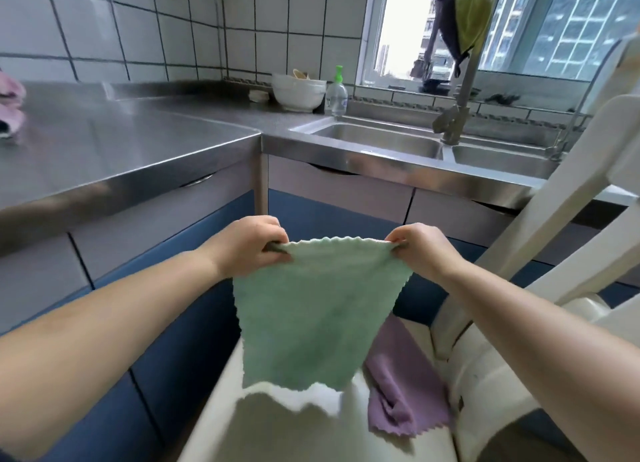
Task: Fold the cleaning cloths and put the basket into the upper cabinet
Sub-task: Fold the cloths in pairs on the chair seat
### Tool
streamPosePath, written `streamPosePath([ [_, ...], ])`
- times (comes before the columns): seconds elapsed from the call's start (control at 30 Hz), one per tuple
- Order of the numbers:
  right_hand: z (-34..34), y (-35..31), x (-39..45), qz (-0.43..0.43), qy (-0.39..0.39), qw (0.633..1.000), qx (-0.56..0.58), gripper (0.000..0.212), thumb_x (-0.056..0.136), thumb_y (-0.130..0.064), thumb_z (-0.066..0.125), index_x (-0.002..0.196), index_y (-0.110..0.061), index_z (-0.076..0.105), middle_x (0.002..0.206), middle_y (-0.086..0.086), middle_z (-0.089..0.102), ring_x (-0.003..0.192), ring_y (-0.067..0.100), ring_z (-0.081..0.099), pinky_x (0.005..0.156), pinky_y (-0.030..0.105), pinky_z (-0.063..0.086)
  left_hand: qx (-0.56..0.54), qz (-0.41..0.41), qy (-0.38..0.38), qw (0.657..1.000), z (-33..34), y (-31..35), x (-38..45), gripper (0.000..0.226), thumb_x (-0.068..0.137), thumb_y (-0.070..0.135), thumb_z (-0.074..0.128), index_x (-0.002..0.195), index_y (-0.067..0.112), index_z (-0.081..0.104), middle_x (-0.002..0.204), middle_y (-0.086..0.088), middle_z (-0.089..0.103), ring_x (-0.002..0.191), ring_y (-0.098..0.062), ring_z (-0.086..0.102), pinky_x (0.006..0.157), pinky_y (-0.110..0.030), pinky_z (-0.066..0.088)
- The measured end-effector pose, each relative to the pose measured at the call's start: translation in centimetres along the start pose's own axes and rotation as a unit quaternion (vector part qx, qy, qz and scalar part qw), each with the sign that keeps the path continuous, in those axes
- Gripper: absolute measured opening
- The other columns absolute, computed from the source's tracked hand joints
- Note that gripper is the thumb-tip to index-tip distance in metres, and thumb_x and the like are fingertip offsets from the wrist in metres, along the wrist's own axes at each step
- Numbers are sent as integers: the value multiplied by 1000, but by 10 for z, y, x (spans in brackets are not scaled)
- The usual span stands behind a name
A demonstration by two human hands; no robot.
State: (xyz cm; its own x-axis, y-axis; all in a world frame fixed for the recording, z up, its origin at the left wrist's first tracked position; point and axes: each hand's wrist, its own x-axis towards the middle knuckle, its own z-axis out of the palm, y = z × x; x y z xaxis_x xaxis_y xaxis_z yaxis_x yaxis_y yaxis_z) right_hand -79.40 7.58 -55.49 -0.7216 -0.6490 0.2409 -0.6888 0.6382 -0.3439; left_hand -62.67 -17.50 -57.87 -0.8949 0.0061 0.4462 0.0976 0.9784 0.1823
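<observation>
Looks like the folding step is underway, and only barely: the person has the green cloth (313, 309) held up by its top edge, hanging flat and open, no crease in it yet. The left hand (247, 248) pinches the top left corner, the right hand (417, 250) pinches the top right one, fingers curled tight round the fabric on both sides. Both forearms reach forward at about the same level, hands well apart, so the top edge is nearly taut. Below the right hand, a purple cloth (401, 389) lies crumpled on the white chair (485, 375), so that one probably still needs doing. Next move is likely bringing the two corners together to halve it, keeping the edges lined up. No basket in view anywhere, and the steel counter (114, 143) sits out beyond the left hand.
</observation>
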Motion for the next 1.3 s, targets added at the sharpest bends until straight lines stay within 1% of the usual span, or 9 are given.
streamPosePath([
  [0.13, -14, -7, 17, 24, 80, 995, 44, 18, 85, -11, 57, 93, -15, 73, 98, 3, 70, 91, 20, 60, 72, 24, 41, -17, -114, 18, 993, -22, -17, -3, 9, 84, 23, 68, 86, 15, 69, 82, 7, 55, 79, -15, 54, 71, -29, 42],
  [0.37, -8, -22, -20, -8, 121, 968, 220, 7, 89, -20, 61, 92, -17, 67, 81, -7, 63, 75, 10, 56, 65, 22, 40, -202, -186, 135, 952, -62, -1, -49, 5, 77, 36, 64, 78, 33, 60, 69, 17, 63, 64, 3, 53, 58, -8, 38],
  [0.47, 18, -21, -67, -11, 94, 947, 306, 6, 89, -15, 62, 87, -19, 66, 76, -9, 64, 63, -3, 56, 57, 8, 41, -261, -201, 113, 937, -53, 15, -91, 3, 78, 31, 69, 79, 29, 67, 72, 17, 66, 65, 2, 54, 59, -8, 39],
  [0.6, 79, -4, -138, 39, 1, 931, 362, 18, 88, -9, 61, 90, -25, 70, 79, -11, 71, 71, 0, 63, 64, 11, 47, -322, -243, 2, 915, -14, 32, -156, 13, 79, 35, 70, 87, 24, 69, 88, 5, 71, 80, -11, 64, 73, -25, 48],
  [0.67, 113, 9, -172, 72, -56, 931, 353, 22, 88, -5, 60, 83, -23, 71, 68, -9, 67, 64, 6, 60, 58, 16, 45, -319, -266, -66, 907, 13, 41, -188, 11, 83, 32, 65, 91, 25, 69, 98, 13, 71, 94, -3, 65, 84, -24, 50],
  [0.8, 163, 30, -227, 72, -141, 962, 223, 21, 90, -7, 57, 75, -22, 55, 65, -5, 56, 62, 1, 50, 57, 14, 34, -237, -298, -188, 905, 63, 58, -243, 11, 92, 37, 54, 86, 29, 57, 83, 9, 64, 70, -3, 54, 69, -24, 46],
  [1.0, 171, 44, -255, 23, -244, 963, 110, 18, 95, -29, 50, 81, -39, 43, 75, -13, 59, 68, -5, 53, 63, 15, 38, -227, -297, -246, 894, 87, 73, -270, 13, 92, 44, 51, 83, 35, 52, 84, 14, 61, 76, -2, 55, 69, -21, 44],
  [1.17, 170, 45, -251, 68, -217, 966, 123, 15, 91, -31, 56, 80, -22, 57, 75, 0, 64, 71, 16, 58, 58, 23, 33, -246, -351, -184, 885, 93, 72, -267, 7, 86, 39, 62, 90, 37, 57, 92, 16, 62, 86, 4, 56, 69, -14, 43],
  [1.3, 166, 41, -228, 114, -159, 968, 154, 14, 91, -28, 58, 80, -19, 55, 74, -9, 61, 72, 10, 56, 61, 21, 37, -300, -410, -83, 857, 98, 59, -248, 28, 83, 32, 68, 102, 44, 52, 103, 16, 58, 98, 0, 55, 75, -16, 42],
])
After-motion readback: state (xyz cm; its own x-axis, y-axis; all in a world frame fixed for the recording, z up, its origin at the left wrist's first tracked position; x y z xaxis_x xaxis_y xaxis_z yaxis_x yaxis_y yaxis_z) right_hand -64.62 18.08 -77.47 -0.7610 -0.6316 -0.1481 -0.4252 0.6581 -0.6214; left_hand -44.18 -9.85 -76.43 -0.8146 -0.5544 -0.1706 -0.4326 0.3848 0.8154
